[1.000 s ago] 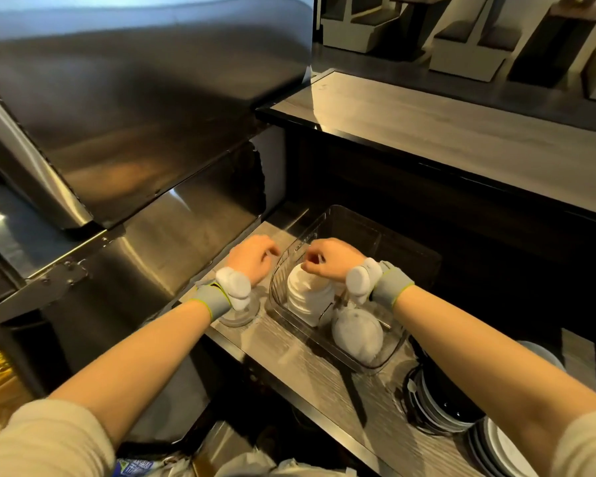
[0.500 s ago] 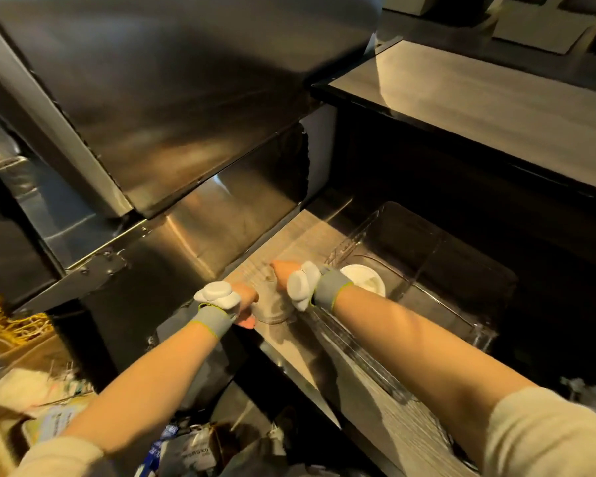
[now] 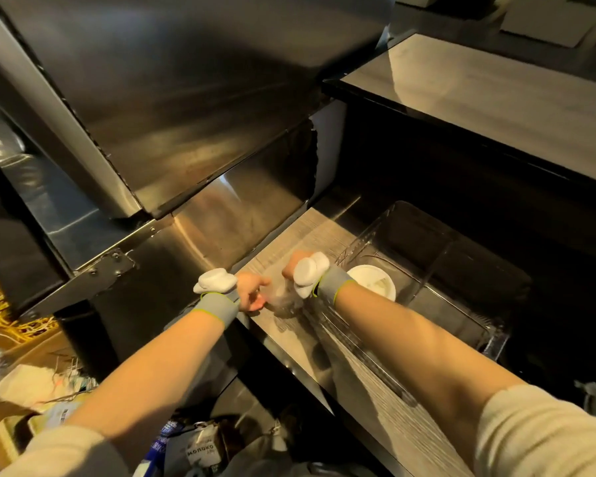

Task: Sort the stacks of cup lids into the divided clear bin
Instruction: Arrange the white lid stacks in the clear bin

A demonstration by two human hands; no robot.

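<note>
A stack of clear plastic lids [image 3: 284,299] stands on the wooden shelf [image 3: 324,235], just left of the divided clear bin [image 3: 461,242]. My left hand [image 3: 253,292] grips the stack from the left and my right hand [image 3: 294,266] closes on it from above and the right. Inside the bin, a stack of white lids [image 3: 372,282] shows in the near left compartment. My right forearm hides the front part of the bin.
A large stainless steel machine [image 3: 186,115] overhangs the shelf on the left. A wooden counter [image 3: 496,94] runs above at the back right. Below the shelf lie cartons and bags [image 3: 200,449], with yellow cables [image 3: 0,311] at the far left.
Both hands have left the bin and moved left onto the clear lid stack on the shelf. The camera has swung left and closer, so the bin now sits at the right.
</note>
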